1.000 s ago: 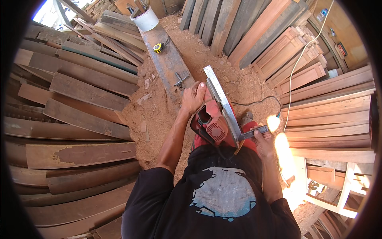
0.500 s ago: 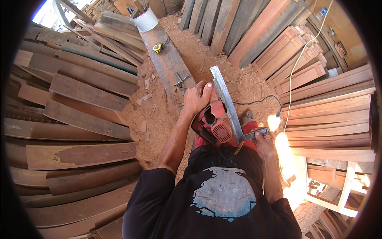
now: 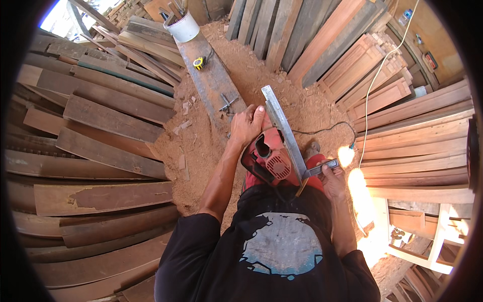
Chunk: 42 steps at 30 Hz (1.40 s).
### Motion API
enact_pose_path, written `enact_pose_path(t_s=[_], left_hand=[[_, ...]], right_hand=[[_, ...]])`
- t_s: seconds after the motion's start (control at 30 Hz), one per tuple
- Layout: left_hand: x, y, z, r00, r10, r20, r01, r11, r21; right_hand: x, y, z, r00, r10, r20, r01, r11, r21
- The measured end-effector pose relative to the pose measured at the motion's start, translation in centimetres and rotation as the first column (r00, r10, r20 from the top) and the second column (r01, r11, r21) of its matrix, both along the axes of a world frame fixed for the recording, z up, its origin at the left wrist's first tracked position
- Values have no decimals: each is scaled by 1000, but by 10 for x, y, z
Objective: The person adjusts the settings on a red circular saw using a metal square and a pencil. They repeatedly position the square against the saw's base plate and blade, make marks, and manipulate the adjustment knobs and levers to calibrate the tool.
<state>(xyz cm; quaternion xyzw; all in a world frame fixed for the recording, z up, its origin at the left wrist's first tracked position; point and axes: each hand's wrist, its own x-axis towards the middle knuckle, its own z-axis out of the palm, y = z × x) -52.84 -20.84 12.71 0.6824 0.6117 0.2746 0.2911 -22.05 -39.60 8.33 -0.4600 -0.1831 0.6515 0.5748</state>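
Note:
A red electric planer (image 3: 275, 163) rests on its side against my lap, its vent grille facing up. My left hand (image 3: 245, 125) is closed around its far end, thumb pointing forward. My right hand (image 3: 334, 182) grips the dark stock of a try square (image 3: 317, 170) between thumb and fingers. The square's long metal blade (image 3: 284, 128) runs along the planer's right side, by its sole; whether blade and sole touch all along, I cannot tell. A small brass-coloured strip (image 3: 301, 188) shows below the square's corner.
A plank (image 3: 211, 75) ahead bears a yellow tape measure (image 3: 199, 63), a small metal tool (image 3: 228, 102) and a white bucket (image 3: 184, 28) of tools. Boards (image 3: 110, 116) are stacked at left; more timber (image 3: 412, 151) stands at right. Sawdust covers the floor (image 3: 191, 171). A pale cable (image 3: 377, 80) hangs at right.
The far end of the square's blade and the planer have shifted slightly left and toward me. Both hands keep their grips.

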Motion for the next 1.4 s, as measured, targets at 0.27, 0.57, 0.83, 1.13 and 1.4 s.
enact_pose_path(t_s=[0.27, 0.57, 0.83, 1.13, 1.4], left_hand=[[5, 10, -4, 998, 39, -46, -42, 998, -52], [13, 20, -17, 994, 44, -104, -55, 994, -99], [25, 39, -16, 981, -11, -193, -41, 965, -259], [46, 46, -11, 955, 7, -296, -93, 956, -280], [35, 32, -26, 993, 18, -117, -20, 1000, -19]], right_hand=[[-1, 31, 71, 920, -369, 129, 327, 908, 264], [-62, 13, 118, 487, 18, 873, -185, 979, 83], [-111, 7, 95, 122, 168, 978, -524, 848, -81], [-139, 30, 66, -171, -91, 981, -668, 742, -48], [-133, 47, 50, -247, -146, 958, -656, 752, -54]])
